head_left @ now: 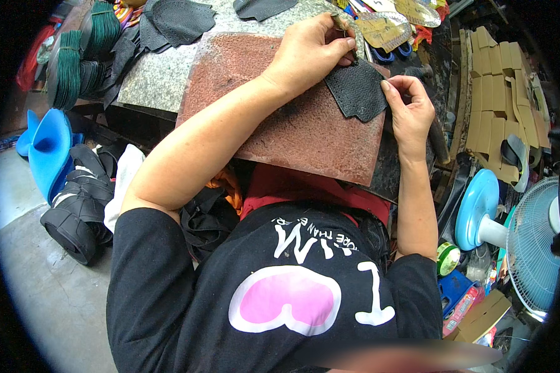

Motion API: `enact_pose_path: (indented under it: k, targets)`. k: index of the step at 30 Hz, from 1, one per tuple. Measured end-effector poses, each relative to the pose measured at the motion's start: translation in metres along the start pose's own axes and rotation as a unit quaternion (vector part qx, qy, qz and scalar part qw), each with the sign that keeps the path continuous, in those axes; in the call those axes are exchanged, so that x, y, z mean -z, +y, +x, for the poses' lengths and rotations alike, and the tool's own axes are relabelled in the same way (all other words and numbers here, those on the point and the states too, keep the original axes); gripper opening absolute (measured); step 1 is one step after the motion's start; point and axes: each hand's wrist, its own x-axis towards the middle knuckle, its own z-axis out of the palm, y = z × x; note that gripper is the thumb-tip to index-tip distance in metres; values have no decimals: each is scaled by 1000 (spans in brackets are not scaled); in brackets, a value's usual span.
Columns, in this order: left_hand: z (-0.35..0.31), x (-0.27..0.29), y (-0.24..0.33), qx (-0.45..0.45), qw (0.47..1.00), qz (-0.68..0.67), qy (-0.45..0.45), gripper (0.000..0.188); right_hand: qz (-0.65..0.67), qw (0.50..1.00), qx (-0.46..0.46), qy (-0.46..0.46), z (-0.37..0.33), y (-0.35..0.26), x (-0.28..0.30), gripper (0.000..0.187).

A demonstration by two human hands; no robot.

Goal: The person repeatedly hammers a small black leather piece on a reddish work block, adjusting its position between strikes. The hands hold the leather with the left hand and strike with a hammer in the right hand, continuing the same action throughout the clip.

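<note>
A cut piece of black leather point(358, 92) with a notched edge lies on the reddish-brown board point(292, 137), close to its far right corner. My right hand point(410, 115) pinches the leather's right edge between thumb and fingers. At the leather's far edge, my left hand point(311, 53) is closed around a slim dark tool point(340, 25). The tool's lower end is mostly hidden by my fingers, and its kind cannot be made out. My left forearm crosses over the board.
Under the board is a speckled grey slab point(152, 87), bearing more black leather pieces point(175, 23). Yellowish templates point(389, 31) and blue-handled scissors point(404, 48) lie beyond my hands. Green cord bundles point(65, 68) sit far left; a fan point(532, 242) and cardboard pieces point(491, 81) stand right.
</note>
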Motion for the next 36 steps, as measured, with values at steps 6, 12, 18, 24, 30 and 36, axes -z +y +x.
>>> enact_pose_path:
  k: [6,12,18,24,30,36]
  targets:
    - [-1,1,1,-26,999,44,-3,19,-2,1000,-6,-6,-1,8,-1,7]
    - [-1,4,5,-75,990,121,-22,20,-229,970,76,-31,9,-11,42,24]
    - [-2,1,15,-195,947,248,-52,15,-517,856,12,-16,-13,15,101,45]
    - [-1,-7,17,-293,912,284,-33,15,-29,988,-36,145,-13,-76,109,32]
    - [-2,-13,18,-307,889,336,-54,15,-49,959,278,41,-15,-124,68,34]
    - [-6,-7,12,-253,920,298,-27,13,-244,969,-19,-28,-50,-63,74,39]
